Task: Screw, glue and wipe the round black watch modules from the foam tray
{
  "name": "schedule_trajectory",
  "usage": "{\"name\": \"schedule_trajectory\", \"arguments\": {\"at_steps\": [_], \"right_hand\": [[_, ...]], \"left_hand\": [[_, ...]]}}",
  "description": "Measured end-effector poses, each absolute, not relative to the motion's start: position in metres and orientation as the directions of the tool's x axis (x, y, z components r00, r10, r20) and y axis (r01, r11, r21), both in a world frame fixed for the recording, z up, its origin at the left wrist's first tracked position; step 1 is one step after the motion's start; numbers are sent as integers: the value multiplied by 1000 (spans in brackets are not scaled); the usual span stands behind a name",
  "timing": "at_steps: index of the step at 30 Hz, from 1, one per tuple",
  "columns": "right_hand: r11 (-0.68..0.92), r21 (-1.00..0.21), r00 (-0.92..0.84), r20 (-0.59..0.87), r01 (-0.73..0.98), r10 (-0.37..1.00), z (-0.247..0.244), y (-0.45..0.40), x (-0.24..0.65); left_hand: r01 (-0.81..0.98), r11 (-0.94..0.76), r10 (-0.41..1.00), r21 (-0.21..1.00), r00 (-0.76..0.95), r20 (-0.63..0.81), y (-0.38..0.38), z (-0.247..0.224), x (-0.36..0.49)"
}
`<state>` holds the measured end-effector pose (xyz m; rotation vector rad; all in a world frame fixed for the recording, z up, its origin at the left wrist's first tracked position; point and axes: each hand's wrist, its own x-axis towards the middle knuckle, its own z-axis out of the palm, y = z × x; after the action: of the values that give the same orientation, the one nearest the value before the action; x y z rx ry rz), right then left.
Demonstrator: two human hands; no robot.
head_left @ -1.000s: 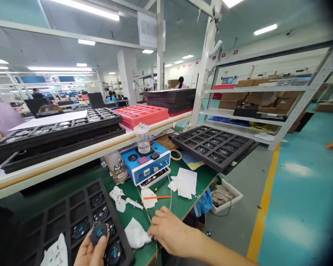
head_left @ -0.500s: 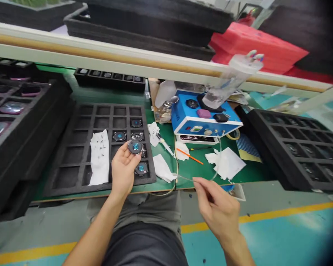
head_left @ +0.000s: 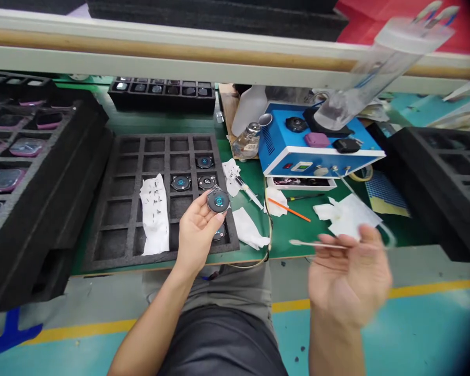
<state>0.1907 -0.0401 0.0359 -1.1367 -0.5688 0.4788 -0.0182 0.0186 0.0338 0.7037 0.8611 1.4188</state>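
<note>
Between the thumb and fingers of my left hand [head_left: 198,230] is a round black watch part [head_left: 218,200] with a blue mark, held above the right edge of a black foam tray [head_left: 115,257]. Similar round parts [head_left: 180,183] sit in some of the tray's compartments. My right hand [head_left: 350,277], blurred and turned palm up, grips a thin swab-like stick [head_left: 313,244] whose pale tip points left. A clear tube passes behind that hand. On the tray lies a white cloth strip [head_left: 155,219] with small dark bits on it.
A blue box device [head_left: 321,156] stands at the back right beside a glass bottle [head_left: 247,141]. A syringe [head_left: 248,192], white wipes [head_left: 250,228] and an orange stick [head_left: 289,210] lie on the green mat. Foam trays flank both sides; a shelf rail [head_left: 180,55] crosses above.
My right hand has moved right and rolled palm up, swinging the stick with it. My left hand still holds the round part. The whole view has shifted.
</note>
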Motion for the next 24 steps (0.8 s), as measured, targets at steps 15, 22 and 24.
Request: {"name": "schedule_trajectory", "arguments": {"at_steps": [15,22,24], "right_hand": [[677,-694,474,695,246,540,42,28,160],[620,-620,441,782,481,440,8,39,190],[597,-627,426,779,500,461,-2,39,194]], "left_hand": [[-678,252,962,691,95,-258,1,31,64],[-692,209,965,691,31,-260,11,6,102],[-699,218,960,680,31,-277,12,0,107]]}}
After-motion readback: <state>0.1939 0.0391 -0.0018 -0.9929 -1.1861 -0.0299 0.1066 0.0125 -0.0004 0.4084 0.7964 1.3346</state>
